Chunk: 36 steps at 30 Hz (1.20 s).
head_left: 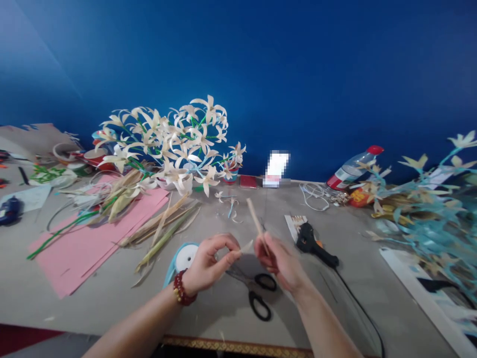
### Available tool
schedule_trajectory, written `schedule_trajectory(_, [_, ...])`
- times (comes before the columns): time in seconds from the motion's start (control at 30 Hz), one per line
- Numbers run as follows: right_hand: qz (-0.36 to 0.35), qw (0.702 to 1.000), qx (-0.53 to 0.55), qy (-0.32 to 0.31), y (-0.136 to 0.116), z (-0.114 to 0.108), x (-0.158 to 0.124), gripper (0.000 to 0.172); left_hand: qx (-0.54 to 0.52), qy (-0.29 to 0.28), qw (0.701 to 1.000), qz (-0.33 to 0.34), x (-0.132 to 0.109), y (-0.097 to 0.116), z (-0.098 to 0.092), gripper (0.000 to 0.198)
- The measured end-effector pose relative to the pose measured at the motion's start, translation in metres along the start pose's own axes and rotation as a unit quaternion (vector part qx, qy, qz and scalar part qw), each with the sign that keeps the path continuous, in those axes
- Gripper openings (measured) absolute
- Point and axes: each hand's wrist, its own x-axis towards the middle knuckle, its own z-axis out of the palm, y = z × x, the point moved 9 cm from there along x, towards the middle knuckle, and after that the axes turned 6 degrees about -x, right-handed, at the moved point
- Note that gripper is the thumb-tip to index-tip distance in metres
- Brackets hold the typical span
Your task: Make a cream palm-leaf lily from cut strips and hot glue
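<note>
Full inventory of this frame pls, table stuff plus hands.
flower bunch: one, cream, back left-centre
paper sheets: several, pink, left
dried leaves: several, tan-green, on sheets' edge
tape roll: one, white, left of scissors
scissors: one, black handles, front centre
glue gun: one, black, right of centre
bottle: one, clear, red cap, back right
teal stems: many, teal, far right
table: one, grey, below
strip: one, tan, centre, tilted up
petal: one, cream, centre
left hand: one, red bracelet, fingers pinch petal
right hand: one, bare, fingers pinch strip

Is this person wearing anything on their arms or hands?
No sleeves or gloves are in view. A bracelet of dark red beads with a few gold ones circles the wrist of the left hand. The right hand shows no ring or watch.
</note>
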Motion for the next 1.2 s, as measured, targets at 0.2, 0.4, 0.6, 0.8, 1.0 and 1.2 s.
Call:
schedule_trajectory(0.2, [-0.096, 0.964, -0.245, -0.033, -0.006, 0.035, -0.001, 0.052, 0.063, 0.007, 0.998, -0.020, -0.003, -0.006, 0.001, 0.016])
schedule_trajectory(0.4, [-0.071, 0.966, -0.246, -0.033, -0.001, 0.034, 0.001, 0.057, 0.055, -0.007, 0.998, -0.028, -0.003, -0.011, 0.004, 0.018])
schedule_trajectory(0.6, [0.046, 0.989, -0.037, -0.136, 0.016, 0.047, -0.003, 0.057, 0.048, -0.042, 0.998, 0.008, -0.004, -0.001, 0.010, 0.013])
schedule_trajectory(0.8, [-0.021, 0.969, 0.159, -0.189, -0.013, 0.025, -0.010, 0.060, 0.019, 0.019, 0.999, -0.027, 0.000, -0.013, -0.008, 0.016])
schedule_trajectory(1.0, [-0.048, 0.989, -0.140, -0.027, -0.012, 0.014, -0.002, 0.042, -0.012, 0.030, 0.999, -0.043, -0.003, -0.021, -0.007, 0.017])
schedule_trajectory(1.2, [-0.097, 0.959, -0.263, -0.031, -0.011, 0.037, -0.005, 0.038, 0.049, 0.021, 0.998, -0.044, -0.003, -0.019, -0.004, 0.016])
